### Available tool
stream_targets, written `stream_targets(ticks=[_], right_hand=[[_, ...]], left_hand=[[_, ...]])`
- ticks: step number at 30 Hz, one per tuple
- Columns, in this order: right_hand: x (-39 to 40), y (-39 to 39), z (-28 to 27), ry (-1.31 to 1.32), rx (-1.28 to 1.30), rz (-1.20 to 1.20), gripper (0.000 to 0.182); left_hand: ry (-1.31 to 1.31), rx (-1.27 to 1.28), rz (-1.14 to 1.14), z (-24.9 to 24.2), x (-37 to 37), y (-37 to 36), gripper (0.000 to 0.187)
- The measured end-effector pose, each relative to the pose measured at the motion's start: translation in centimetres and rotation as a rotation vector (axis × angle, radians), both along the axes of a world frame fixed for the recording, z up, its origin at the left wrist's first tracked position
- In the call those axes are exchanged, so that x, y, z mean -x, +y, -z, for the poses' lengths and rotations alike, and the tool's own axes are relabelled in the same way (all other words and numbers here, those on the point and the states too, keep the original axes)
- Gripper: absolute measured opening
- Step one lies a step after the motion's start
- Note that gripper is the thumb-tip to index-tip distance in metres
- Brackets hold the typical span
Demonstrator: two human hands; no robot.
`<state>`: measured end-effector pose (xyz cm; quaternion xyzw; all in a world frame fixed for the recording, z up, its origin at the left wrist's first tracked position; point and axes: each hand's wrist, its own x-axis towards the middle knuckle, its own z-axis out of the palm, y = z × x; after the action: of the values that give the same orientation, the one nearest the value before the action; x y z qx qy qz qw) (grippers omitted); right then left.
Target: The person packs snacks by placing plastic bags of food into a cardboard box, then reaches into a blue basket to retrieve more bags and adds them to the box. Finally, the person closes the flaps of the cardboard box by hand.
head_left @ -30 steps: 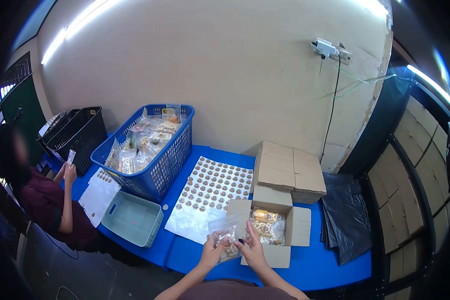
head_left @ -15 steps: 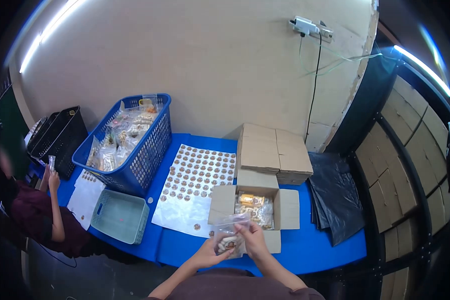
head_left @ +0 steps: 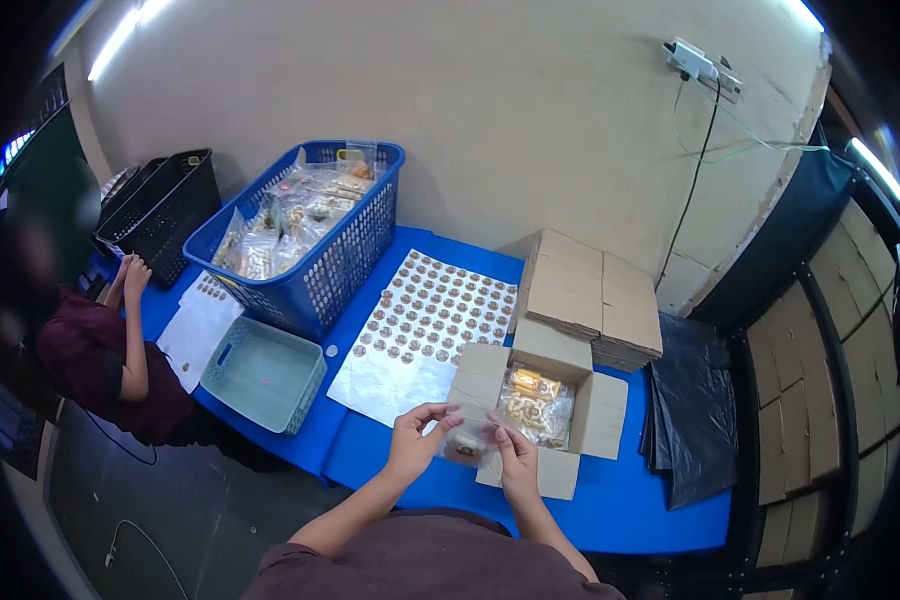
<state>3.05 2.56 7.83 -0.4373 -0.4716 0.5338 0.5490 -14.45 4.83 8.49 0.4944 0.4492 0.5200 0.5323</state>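
Both hands hold a small clear plastic bag (head_left: pixel 470 437) of pale snack pieces in front of an open cardboard box (head_left: pixel 598 418). My left hand (head_left: pixel 417 438) pinches the bag's left top edge, and my right hand (head_left: pixel 517 462) grips its right side. Inside the box lie more filled clear bags (head_left: pixel 536 403). A sheet of round brown stickers (head_left: pixel 432 318) lies on the blue table (head_left: pixel 630 510) just left of the box.
A blue basket (head_left: pixel 345 265) full of bagged snacks stands at the back left, a light green tray (head_left: pixel 262 373) before it. Flat cardboard boxes (head_left: pixel 590 297) are stacked behind the open box; black bags (head_left: pixel 692 410) lie right. Another person (head_left: pixel 100 350) sits at the table's left end beside black baskets (head_left: pixel 160 212).
My hands have shifted on the bag, now gripping it by its top edge and side. The view swung. The other person's hands lowered toward the table.
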Motion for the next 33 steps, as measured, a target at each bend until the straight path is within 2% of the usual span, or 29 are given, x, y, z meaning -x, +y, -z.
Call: stream_targets(ticks=[1,2,4,5,7,8,11,12,13,15,16,17,19,20,22,23,24,25,26,27,28,29,31,33], right_hand=[[0.3,0.0,-0.3,0.001,-0.009,-0.006,0.031],[0.7,0.0,-0.6,0.005,-0.058,0.133,0.033],[0.6,-0.2,-1.1,-0.004,-0.125,0.367,0.034],[0.4,-0.3,-1.2,-0.010,-0.138,0.365,0.034],[0.3,-0.6,-1.5,-0.276,-0.336,0.341,0.033],[0.4,-0.9,-2.0,-0.392,-0.351,0.164,0.038],[2.2,-0.9,0.9,-0.378,-0.408,0.052,0.048],[2.5,-0.9,1.3,-0.342,-0.332,0.061,0.056],[2.2,-0.7,1.5,-0.348,-0.348,0.052,0.056],[1.7,-0.6,1.7,-0.379,-0.386,0.088,0.054],[1.3,-0.5,1.8,-0.322,-0.348,0.059,0.046],[1.2,-0.2,1.8,-0.320,-0.347,0.050,0.046],[1.2,0.2,1.6,-0.291,-0.236,0.177,0.043],[1.2,0.3,1.6,-0.290,-0.233,0.173,0.043],[1.1,0.7,1.5,-0.309,-0.173,0.276,0.040],[0.9,0.9,1.6,-0.319,-0.143,0.328,0.039],[0.4,1.5,2.0,-0.230,-0.131,0.138,0.036],[-0.1,1.7,2.1,-0.229,-0.130,0.139,0.036],[-0.6,1.8,2.2,-0.155,-0.095,-0.018,0.032],[-1.0,1.8,2.0,-0.081,-0.058,-0.176,0.029],[-1.2,1.9,1.7,-0.081,-0.058,-0.176,0.029],[-1.4,1.9,1.4,-0.050,-0.025,-0.166,0.027],[-1.6,1.5,1.6,-0.013,0.015,-0.153,0.026],[-1.7,1.5,1.9,-0.033,0.061,-0.123,0.030]], left_hand=[[0.019,-0.034,0.015,-0.1,0.1,0.2,0.025],[0.017,-0.043,0.011,-0.4,0.0,0.2,0.025],[0.101,-0.186,-0.245,-1.0,-0.6,0.0,0.035],[0.092,-0.196,-0.248,-0.6,-0.8,-0.2,0.035],[0.020,-0.188,0.083,-0.2,-1.2,-1.2,0.053],[-0.055,-0.190,0.250,-0.2,-1.7,-2.0,0.066],[0.095,-0.311,0.258,1.3,-3.2,-2.8,0.075],[0.096,-0.292,0.283,1.4,-3.1,-2.3,0.079],[0.092,-0.307,0.271,1.3,-3.1,-2.0,0.079],[-0.125,-0.079,0.379,0.8,-3.1,-2.6,0.082],[-0.120,-0.065,0.350,0.3,-3.2,-2.8,0.084],[-0.120,-0.063,0.340,0.3,-3.3,-2.7,0.084],[-0.113,-0.094,0.216,0.5,-3.5,-2.6,0.064],[-0.113,-0.090,0.213,1.0,-3.4,-2.4,0.064],[-0.146,0.103,0.207,1.7,-3.1,-2.0,0.039],[-0.148,0.104,0.204,1.9,-2.7,-2.0,0.039],[-0.050,0.071,0.200,1.3,-2.1,-1.9,0.032],[0.049,0.037,0.197,0.9,-1.7,-1.8,0.028],[0.049,0.038,0.199,0.9,-1.6,-1.6,0.028],[-0.068,0.068,0.197,0.9,-1.6,-1.4,0.030],[-0.183,0.098,0.194,1.0,-1.6,-1.2,0.032],[-0.183,0.101,0.193,1.6,-1.0,-0.6,0.032],[0.230,-0.080,0.358,3.2,0.5,0.6,0.038],[0.257,-0.112,0.316,3.2,0.5,0.7,0.040]])
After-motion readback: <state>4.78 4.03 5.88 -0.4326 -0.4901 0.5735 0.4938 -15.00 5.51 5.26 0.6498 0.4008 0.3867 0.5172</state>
